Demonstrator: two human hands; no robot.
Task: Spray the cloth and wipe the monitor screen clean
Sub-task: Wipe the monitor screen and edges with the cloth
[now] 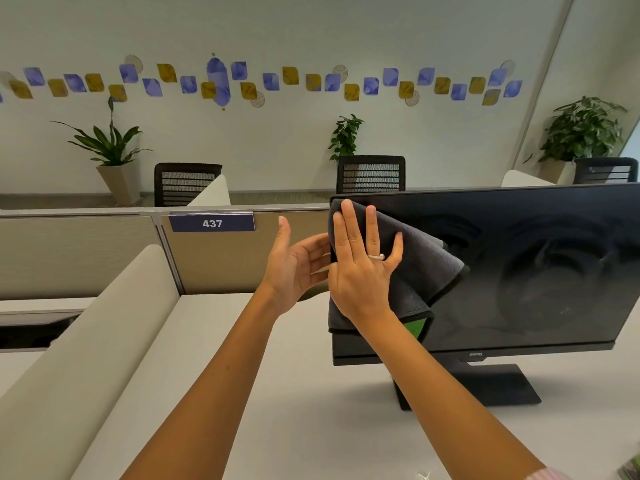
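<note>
A black monitor (519, 265) stands on the white desk at the right, its dark screen streaked with smears. A dark grey cloth (426, 271) hangs over the screen's upper left corner. My right hand (363, 268) lies flat on the cloth with straight, spread fingers and presses it against the screen; a ring sits on one finger. My left hand (294, 265) is just left of the monitor's edge, palm turned right, fingers reaching behind the left bezel. No spray bottle is in view.
The monitor's stand (485, 386) rests on the white desk (277, 393). A beige partition (225, 258) with a "437" sign runs behind, and a rounded divider (86, 341) borders the left. Office chairs and potted plants stand beyond.
</note>
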